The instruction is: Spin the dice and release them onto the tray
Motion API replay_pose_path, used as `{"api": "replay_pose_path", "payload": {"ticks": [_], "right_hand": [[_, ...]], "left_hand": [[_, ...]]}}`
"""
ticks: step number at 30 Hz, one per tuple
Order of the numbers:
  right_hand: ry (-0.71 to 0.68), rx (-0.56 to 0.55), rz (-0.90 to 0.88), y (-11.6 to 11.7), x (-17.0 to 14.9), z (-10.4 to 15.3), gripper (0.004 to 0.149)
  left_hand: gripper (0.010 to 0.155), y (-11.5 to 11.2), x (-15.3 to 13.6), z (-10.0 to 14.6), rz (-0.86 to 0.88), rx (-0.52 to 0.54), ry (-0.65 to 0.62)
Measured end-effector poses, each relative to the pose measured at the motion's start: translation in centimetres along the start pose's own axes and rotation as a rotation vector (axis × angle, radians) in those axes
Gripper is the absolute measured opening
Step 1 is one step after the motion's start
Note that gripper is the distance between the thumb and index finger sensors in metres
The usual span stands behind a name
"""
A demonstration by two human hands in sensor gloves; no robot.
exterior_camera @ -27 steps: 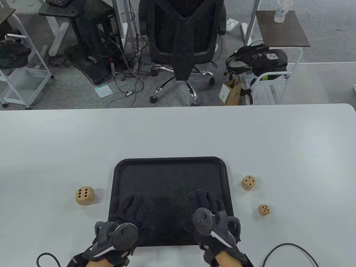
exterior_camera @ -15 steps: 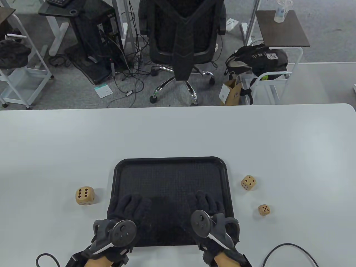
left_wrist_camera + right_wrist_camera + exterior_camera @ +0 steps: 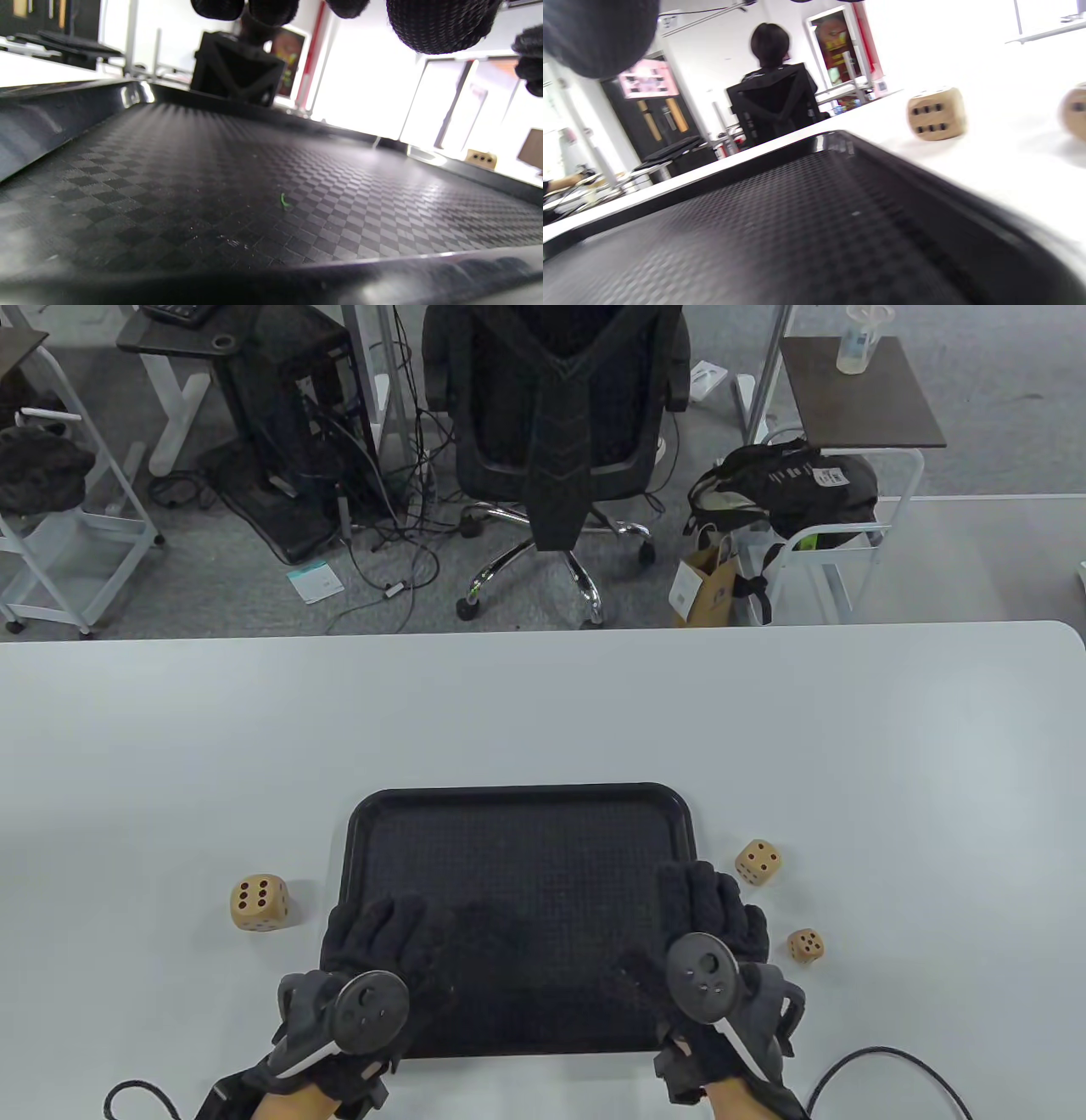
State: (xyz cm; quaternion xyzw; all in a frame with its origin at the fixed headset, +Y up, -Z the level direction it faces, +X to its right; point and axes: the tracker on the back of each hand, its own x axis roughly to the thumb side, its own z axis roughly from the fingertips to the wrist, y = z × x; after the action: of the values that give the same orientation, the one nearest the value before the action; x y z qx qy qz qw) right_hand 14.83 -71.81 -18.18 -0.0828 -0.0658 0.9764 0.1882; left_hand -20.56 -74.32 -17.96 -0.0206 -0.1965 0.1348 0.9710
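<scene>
A black textured tray (image 3: 519, 799) lies on the white table and holds no dice. A large wooden die (image 3: 259, 903) sits left of the tray. Two smaller dice lie to its right: one farther back (image 3: 758, 862) (image 3: 936, 113), one nearer (image 3: 805, 945) (image 3: 1074, 111). My left hand (image 3: 377, 929) rests flat over the tray's near-left corner, fingers relaxed, holding nothing. My right hand (image 3: 713, 903) hovers over the tray's right rim, fingers extended toward the two small dice and touching neither. In the left wrist view the tray floor (image 3: 237, 186) fills the frame.
Beyond the table's far edge stand an office chair (image 3: 556, 415), a backpack (image 3: 785, 487) on a white cart and a small side table (image 3: 857, 390). A person (image 3: 770, 46) sits behind a chair in the right wrist view. Cables trail from both wrists.
My right hand has moved right, from over the tray's near middle to its right rim near the small dice. The left hand has barely shifted. No die has moved.
</scene>
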Motion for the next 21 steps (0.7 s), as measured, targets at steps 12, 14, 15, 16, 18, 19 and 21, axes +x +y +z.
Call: {"api": "replay_pose_path", "payload": {"ticks": [12,14,15,16,18,19,21], "right_hand": [[0.408,0.04,-0.041,-0.9,-9.6,-2.1,0.091],[0.455,0.051,-0.058,-0.8,-10.7,-2.2,0.09],[0.48,0.064,-0.066,-0.7,-11.2,-2.3,0.09],[0.5,0.073,-0.07,-0.6,-11.6,-2.4,0.09],[0.554,0.095,-0.056,-0.2,-12.3,-2.5,0.087],[0.566,0.106,-0.05,0.0,-12.5,-2.6,0.086],[0.592,0.129,-0.04,0.4,-12.9,-2.7,0.082]], "left_hand": [[0.075,0.1,-0.4,0.0,0.0,-0.016,0.018],[0.075,0.1,-0.5,0.0,0.004,-0.015,0.022],[0.075,0.2,-0.6,0.0,0.006,-0.015,0.024],[0.075,0.2,-0.7,0.0,0.007,-0.014,0.026],[0.075,0.2,-0.8,0.0,0.009,-0.016,0.03],[0.075,0.2,-0.8,0.0,0.01,-0.017,0.031],[0.075,0.2,-0.9,0.0,0.01,-0.02,0.033]]}}
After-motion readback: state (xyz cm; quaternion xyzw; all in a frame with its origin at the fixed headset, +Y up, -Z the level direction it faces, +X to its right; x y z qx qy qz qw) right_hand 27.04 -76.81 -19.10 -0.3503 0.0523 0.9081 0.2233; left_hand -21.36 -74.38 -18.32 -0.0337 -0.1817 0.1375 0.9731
